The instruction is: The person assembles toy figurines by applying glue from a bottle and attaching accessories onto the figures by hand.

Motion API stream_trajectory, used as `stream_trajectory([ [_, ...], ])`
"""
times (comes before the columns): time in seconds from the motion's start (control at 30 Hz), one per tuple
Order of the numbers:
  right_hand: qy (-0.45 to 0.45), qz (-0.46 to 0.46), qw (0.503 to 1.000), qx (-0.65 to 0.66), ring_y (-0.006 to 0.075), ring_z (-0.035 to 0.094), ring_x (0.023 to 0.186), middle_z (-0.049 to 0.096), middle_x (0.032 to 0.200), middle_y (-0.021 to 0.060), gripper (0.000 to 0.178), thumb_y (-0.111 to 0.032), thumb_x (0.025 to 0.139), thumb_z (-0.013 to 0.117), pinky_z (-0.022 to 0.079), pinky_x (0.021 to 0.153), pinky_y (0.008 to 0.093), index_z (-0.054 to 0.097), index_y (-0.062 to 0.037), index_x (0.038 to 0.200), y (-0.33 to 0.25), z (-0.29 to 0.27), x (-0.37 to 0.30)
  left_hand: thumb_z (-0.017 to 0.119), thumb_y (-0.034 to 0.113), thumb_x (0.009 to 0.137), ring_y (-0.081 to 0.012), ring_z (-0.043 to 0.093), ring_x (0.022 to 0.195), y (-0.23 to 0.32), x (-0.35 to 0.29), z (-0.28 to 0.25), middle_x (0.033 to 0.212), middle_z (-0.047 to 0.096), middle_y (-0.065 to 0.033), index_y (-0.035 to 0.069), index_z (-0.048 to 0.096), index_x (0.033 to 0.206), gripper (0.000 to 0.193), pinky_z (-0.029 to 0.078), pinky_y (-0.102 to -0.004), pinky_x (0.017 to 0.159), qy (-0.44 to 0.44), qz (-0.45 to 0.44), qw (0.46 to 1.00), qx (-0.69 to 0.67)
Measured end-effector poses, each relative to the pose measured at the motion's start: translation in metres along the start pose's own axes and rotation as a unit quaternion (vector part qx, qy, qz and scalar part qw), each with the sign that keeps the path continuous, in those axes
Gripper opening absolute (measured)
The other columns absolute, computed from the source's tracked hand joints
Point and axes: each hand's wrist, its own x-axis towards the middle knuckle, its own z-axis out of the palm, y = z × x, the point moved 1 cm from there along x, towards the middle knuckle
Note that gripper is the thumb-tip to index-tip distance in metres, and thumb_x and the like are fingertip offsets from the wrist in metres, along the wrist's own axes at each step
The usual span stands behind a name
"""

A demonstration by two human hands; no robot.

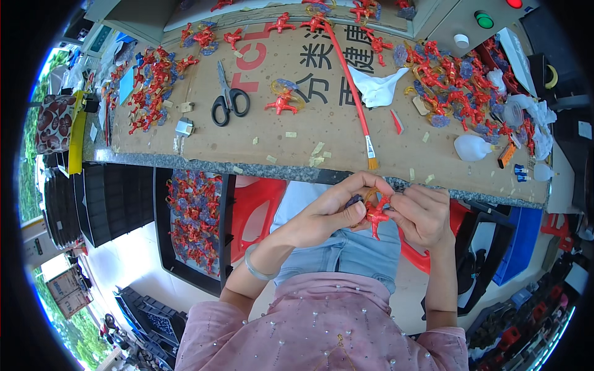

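Observation:
Over my lap, just off the table's front edge, a small red plastic toy figure (376, 216) with purple and yellowish clear parts is held between both hands. My left hand (337, 210) grips it with thumb and fingers from the left. At its right side, the fingertips of my right hand (424, 213) are pinched closed against the figure's arm; the exact contact is partly hidden. On the cardboard beyond lies a similar red figure (283, 105) with a clear ring. A long red-handled brush (351, 80) lies with its bristles toward me.
Black-handled scissors (230, 99) lie on the cardboard (210, 139). Heaps of red and purple figures (154, 83) stand left and right (461, 86). A white squeeze bottle (472, 148) and white cloth (377, 86) are rightward. Below left sits a black tray (226, 238) of figures.

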Motion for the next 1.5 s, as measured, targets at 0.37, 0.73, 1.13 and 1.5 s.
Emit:
stream_trajectory([
  [0.37, -0.001, 0.065, 0.996, 0.064, 0.0233, 0.059, 0.055, 0.057, 0.061, 0.0068, 0.025, -0.015, 0.064, 0.078, 0.044, 0.048, 0.0332, 0.059, -0.0041, 0.076, -0.003, 0.003, -0.005, 0.046, 0.024, 0.100, -0.0082, 0.040, 0.079, 0.000, -0.001, -0.004, 0.094, 0.044, -0.0010, 0.003, 0.041, 0.130, 0.037, 0.036, -0.0216, 0.069, -0.005, -0.006, 0.998, 0.057],
  [0.73, -0.044, 0.043, 0.997, -0.051, 0.0210, 0.058, 0.054, 0.053, 0.061, 0.0051, 0.028, -0.021, 0.071, 0.075, 0.043, 0.045, 0.0327, 0.051, -0.0060, 0.073, -0.006, 0.001, -0.010, 0.045, 0.017, 0.099, -0.0101, 0.045, 0.094, 0.002, -0.002, 0.004, 0.106, 0.048, -0.0052, 0.002, 0.039, 0.129, 0.034, 0.039, -0.0232, 0.082, -0.004, -0.032, 0.997, 0.071],
  [1.13, -0.025, 0.040, 0.998, -0.030, 0.0202, 0.055, 0.052, 0.048, 0.058, 0.0039, 0.025, -0.017, 0.070, 0.075, 0.042, 0.045, 0.0319, 0.052, -0.0068, 0.073, -0.007, -0.001, -0.011, 0.044, 0.016, 0.099, -0.0091, 0.043, 0.083, 0.000, 0.000, 0.004, 0.096, 0.048, -0.0026, 0.003, 0.039, 0.128, 0.033, 0.039, -0.0226, 0.074, 0.005, -0.018, 0.993, 0.116],
  [1.5, -0.015, 0.053, 0.998, 0.027, 0.0216, 0.054, 0.052, 0.049, 0.059, 0.0051, 0.025, -0.015, 0.068, 0.075, 0.042, 0.046, 0.0336, 0.052, -0.0061, 0.073, -0.004, 0.003, -0.014, 0.043, 0.017, 0.099, -0.0088, 0.040, 0.080, 0.002, 0.000, 0.004, 0.097, 0.044, -0.0031, 0.003, 0.039, 0.127, 0.031, 0.038, -0.0224, 0.073, -0.011, -0.032, 0.994, 0.108],
])
